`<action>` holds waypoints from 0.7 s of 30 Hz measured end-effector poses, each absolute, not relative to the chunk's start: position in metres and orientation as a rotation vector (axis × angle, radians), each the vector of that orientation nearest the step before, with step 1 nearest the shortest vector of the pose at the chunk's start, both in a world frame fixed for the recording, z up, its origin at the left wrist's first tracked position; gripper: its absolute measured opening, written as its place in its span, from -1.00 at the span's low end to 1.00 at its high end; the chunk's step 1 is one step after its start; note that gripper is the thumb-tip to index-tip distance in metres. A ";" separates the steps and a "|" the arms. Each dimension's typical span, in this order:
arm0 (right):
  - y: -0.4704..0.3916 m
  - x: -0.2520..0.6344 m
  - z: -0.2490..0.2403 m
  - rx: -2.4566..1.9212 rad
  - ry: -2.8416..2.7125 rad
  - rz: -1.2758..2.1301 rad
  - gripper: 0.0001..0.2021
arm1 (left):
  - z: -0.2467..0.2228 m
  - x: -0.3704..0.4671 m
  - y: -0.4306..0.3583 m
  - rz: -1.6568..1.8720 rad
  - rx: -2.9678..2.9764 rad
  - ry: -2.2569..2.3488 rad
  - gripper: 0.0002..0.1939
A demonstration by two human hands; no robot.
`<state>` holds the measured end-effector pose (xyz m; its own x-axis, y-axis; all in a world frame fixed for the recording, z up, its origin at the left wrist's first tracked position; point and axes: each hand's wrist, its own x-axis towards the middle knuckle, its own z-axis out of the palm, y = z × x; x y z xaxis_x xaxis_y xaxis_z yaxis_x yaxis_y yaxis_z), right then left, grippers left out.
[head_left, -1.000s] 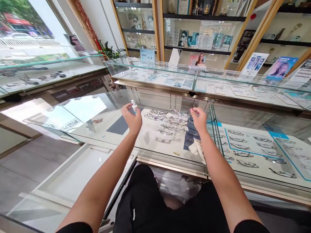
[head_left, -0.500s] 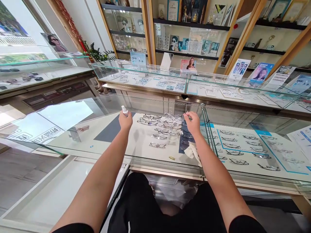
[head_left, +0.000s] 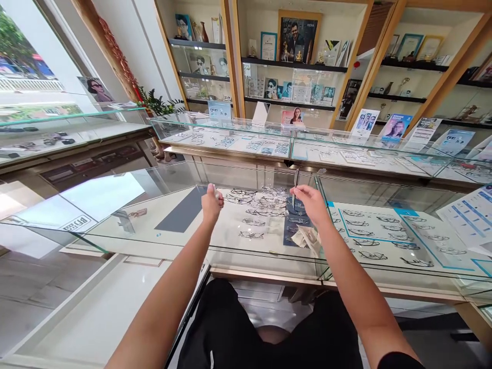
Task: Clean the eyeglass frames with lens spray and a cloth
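Note:
My left hand (head_left: 211,206) is closed around a small white spray bottle (head_left: 217,194), which is mostly hidden by the fingers and now leans towards the right. Across from it, my right hand (head_left: 309,201) pinches a thin pair of glasses (head_left: 295,180), seen nearly edge-on above the glass counter. Under the right wrist lies a crumpled cream cloth (head_left: 306,239). Several pairs of glasses (head_left: 265,206) are spread on the counter between the hands. A dark strip (head_left: 291,233) with more glasses on it runs beneath the right hand.
A grey mat (head_left: 179,212) lies left of my left hand. To the right, a glass case (head_left: 348,233) displays rows of eyewear. Another display counter (head_left: 230,139) stands beyond, with shelves behind it. An open white drawer (head_left: 88,302) is at lower left.
My left hand has moved right and turned, tipping the spray bottle from upright towards the glasses. My right hand stays raised with the glasses. The view has tilted up somewhat.

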<state>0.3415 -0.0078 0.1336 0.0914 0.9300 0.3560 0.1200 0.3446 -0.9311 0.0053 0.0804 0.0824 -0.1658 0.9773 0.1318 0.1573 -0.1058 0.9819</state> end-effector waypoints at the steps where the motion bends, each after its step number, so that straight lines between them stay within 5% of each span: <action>1: -0.023 0.338 0.137 -1.046 -1.314 0.895 -0.70 | 0.090 0.018 0.070 1.358 1.296 1.299 -0.19; 9: -0.125 0.313 0.140 -0.932 -1.211 1.162 -0.72 | 0.144 0.105 -0.036 0.887 1.113 0.434 -0.08; 21: -0.176 0.297 0.108 -0.842 -0.932 1.346 -0.74 | 0.114 0.149 -0.072 1.055 1.613 0.698 -0.17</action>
